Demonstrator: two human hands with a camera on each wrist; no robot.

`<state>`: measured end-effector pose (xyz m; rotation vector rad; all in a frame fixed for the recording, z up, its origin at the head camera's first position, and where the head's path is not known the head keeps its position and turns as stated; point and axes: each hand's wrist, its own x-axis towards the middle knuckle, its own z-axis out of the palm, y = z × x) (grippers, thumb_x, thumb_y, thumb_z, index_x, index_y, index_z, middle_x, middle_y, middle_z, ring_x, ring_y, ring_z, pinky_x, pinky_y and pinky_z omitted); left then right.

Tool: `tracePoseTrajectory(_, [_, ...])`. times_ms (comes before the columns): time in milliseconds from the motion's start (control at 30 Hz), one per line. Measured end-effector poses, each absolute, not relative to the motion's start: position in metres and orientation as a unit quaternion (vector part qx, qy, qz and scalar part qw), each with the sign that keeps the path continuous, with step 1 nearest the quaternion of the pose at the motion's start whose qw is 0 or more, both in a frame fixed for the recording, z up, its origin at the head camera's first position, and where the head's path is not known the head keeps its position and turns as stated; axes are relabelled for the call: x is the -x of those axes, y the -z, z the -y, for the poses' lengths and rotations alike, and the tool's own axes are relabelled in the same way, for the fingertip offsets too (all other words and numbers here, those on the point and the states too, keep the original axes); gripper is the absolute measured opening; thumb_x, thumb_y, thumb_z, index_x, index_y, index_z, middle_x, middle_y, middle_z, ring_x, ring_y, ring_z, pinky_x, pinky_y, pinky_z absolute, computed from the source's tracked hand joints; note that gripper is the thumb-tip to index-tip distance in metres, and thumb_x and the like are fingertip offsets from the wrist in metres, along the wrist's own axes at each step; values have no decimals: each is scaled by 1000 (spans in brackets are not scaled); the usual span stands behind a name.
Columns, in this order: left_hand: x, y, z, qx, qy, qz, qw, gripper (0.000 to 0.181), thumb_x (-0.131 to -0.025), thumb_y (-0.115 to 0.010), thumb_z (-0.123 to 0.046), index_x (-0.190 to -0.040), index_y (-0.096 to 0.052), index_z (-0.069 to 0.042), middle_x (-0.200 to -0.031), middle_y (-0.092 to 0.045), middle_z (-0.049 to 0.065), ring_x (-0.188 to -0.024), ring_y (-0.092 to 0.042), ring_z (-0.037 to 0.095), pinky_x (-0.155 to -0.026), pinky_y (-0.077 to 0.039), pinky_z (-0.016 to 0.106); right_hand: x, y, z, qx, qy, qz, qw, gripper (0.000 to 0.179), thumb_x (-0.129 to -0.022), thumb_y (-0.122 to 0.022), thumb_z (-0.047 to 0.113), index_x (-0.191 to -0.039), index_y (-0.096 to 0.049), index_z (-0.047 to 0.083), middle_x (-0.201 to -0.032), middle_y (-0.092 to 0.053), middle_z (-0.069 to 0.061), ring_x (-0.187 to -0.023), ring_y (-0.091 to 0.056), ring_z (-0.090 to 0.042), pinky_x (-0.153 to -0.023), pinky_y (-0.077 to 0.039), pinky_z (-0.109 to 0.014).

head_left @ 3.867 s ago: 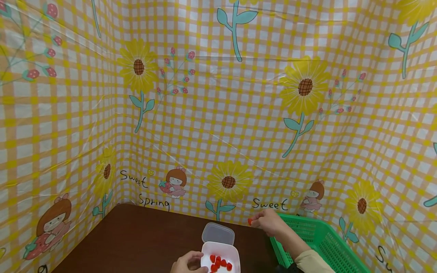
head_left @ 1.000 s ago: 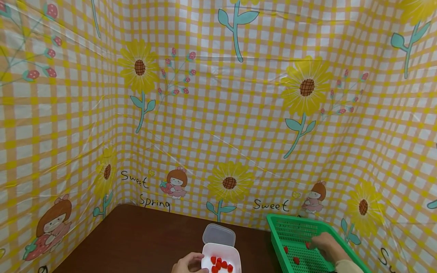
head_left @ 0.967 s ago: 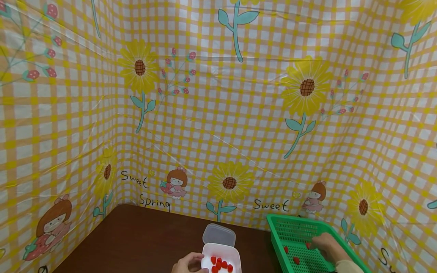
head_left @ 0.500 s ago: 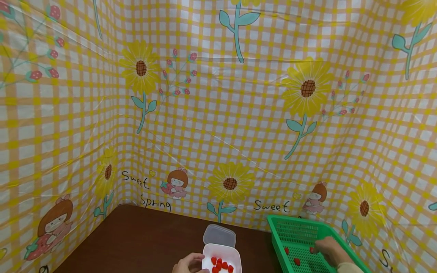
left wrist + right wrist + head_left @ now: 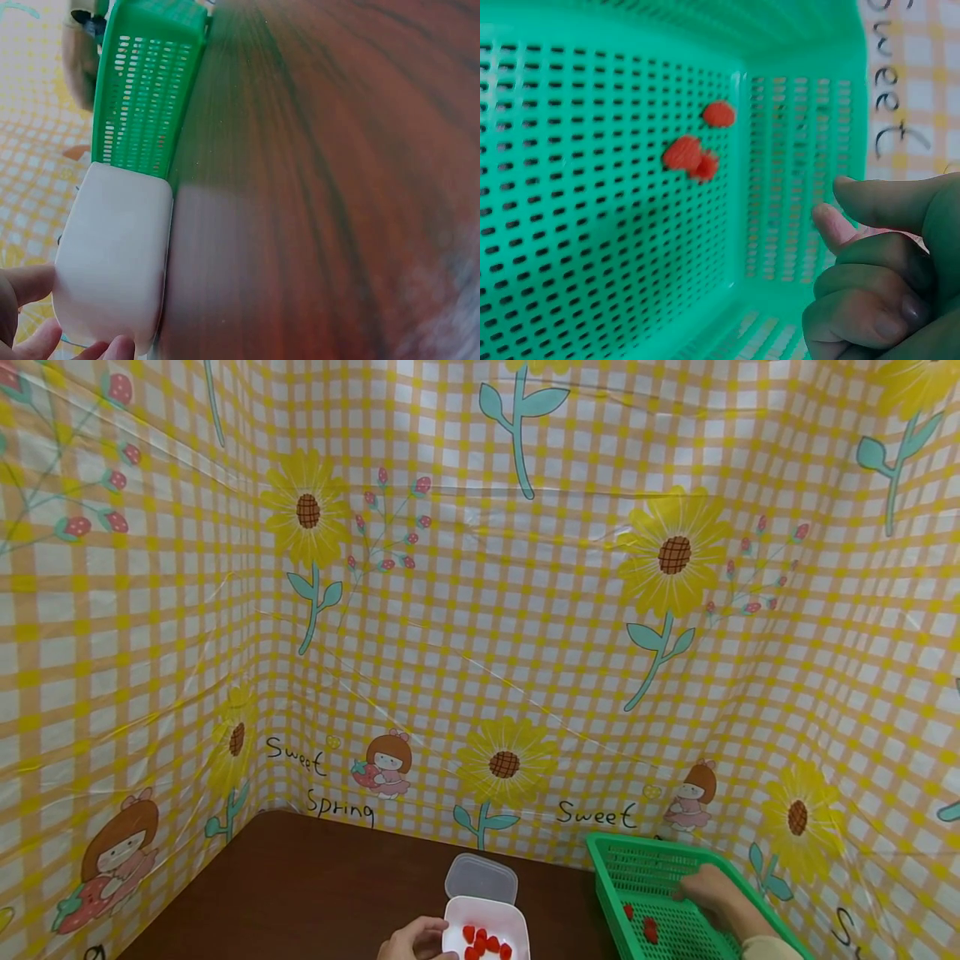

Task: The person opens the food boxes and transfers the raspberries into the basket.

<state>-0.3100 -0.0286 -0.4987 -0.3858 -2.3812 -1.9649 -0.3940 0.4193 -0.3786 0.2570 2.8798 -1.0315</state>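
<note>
Currently, right hand [image 5: 708, 891]: over the inside of the green basket [image 5: 645, 853]; thumb and forefinger stretched out with a narrow gap between their tips, the other fingers curled in, holding nothing.
Left hand [image 5: 412, 938]: well to the left of the basket, fingers and thumb gripping the left side of the white container [image 5: 513, 920].
Pieces in the basket: three red pieces [image 5: 682, 153] on the basket's slotted floor, toward its left side; two touch, the third lies just beside them.
White container: left of the basket, upright with its mouth up.
Pieces in the container: a small cluster of red bits [image 5: 480, 943], also left of the basket, some touching one another.
Clear lid [image 5: 480, 878]: left of the basket, flat, just behind the container; whether the two touch, I cannot tell.
Sleeve [image 5: 767, 948]: pale, crossing the basket's near right part.
Table [image 5: 337, 877]: dark brown, under the basket and reaching far to its left.
Checked cloth [image 5: 420, 652]: rising behind and to the right of the basket, printed with sunflowers, girls and "Sweet".
</note>
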Motion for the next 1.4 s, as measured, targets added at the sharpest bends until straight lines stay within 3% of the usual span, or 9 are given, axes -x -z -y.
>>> tracePoseTrajectory(100, [310, 500, 29, 121, 630, 767, 13, 51, -69, -80, -35, -104, -62, -3, -98, -67, 18, -86, -67, 33, -74, -52, 46, 391, 369, -404, -75, 343, -936, 32, 36, -73, -65, 10, -49, -38, 15, -40, -21, 11, -34, -21, -2, -34, -30, -19])
tracePoseTrajectory(267, [310, 499, 27, 112, 631, 768, 11, 48, -70, -80, -33, -104, -62, -4, -97, -68, 17, -86, -67, 33, -74, -53, 46, 388, 356, -383, -64, 382, -921, 51, 9, -78, -65, 11, -75, -67, 3, -45, -23, 9, -41, -13, -4, -37, -26, -21])
tracePoseTrajectory(367, [310, 497, 27, 108, 634, 765, 8, 48, -70, -79, -31, -105, -62, -3, -97, -68, 17, -86, -67, 34, -74, -53, 45, 384, 349, -369, -48, 400, -914, 54, 21, -79, -64, 12, -95, -69, -2, -46, -21, 8, -43, -11, -6, -39, -23, -22])
tracePoseTrajectory(600, [309, 494, 27, 103, 634, 766, -2, 47, -72, -79, -31, -105, -61, -3, -97, -68, 17, -86, -67, 34, -74, -53, 46, 373, 337, -340, 13, 415, -906, 76, 33, -84, -62, 17, -107, -64, -7, -42, -20, 9, -43, -8, -6, -39, -22, -21])
tracePoseTrajectory(967, [310, 498, 28, 107, 635, 765, 4, 48, -70, -79, -33, -105, -62, -4, -97, -68, 16, -87, -67, 33, -74, -53, 45, 361, 334, -299, 63, 398, -910, 100, 29, -85, -64, 24, -102, -69, 2, -44, -21, 10, -42, -8, -7, -41, -21, -22])
tracePoseTrajectory(1100, [310, 497, 27, 100, 635, 766, -1, 48, -71, -79, -32, -105, -61, -3, -97, -68, 16, -86, -66, 34, -73, -53, 46, 359, 337, -289, 79, 382, -915, 102, 24, -85, -63, 24, -99, -71, 5, -49, -43, 11, -37, -13, -6, -38, -25, -22])
tracePoseTrajectory(1267, [310, 497, 27, 101, 636, 765, -1, 47, -72, -79, -31, -105, -61, -3, -97, -68, 16, -87, -66, 34, -74, -52, 46, 357, 340, -278, 95, 389, -909, 114, 22, -85, -63, 22, -97, -71, 6, -56, -51, 11, -37, -11, -5, -36, -22, -21])
tracePoseTrajectory(1333, [311, 497, 27, 102, 635, 766, -1, 47, -72, -79, -31, -105, -62, -3, -97, -68, 16, -87, -67, 33, -74, -52, 46, 357, 343, -273, 94, 394, -907, 117, 22, -84, -64, 21, -97, -70, 5, -45, -36, 10, -38, -9, -5, -36, -19, -21])
tracePoseTrajectory(1400, [311, 497, 27, 102, 634, 767, -2, 46, -72, -79, -31, -105, -62, -4, -97, -68, 16, -87, -67, 33, -75, -52, 45, 356, 345, -268, 95, 399, -904, 121, 22, -84, -64, 20, -99, -70, 4, -47, -42, 11, -40, -8, -5, -37, -18, -21])
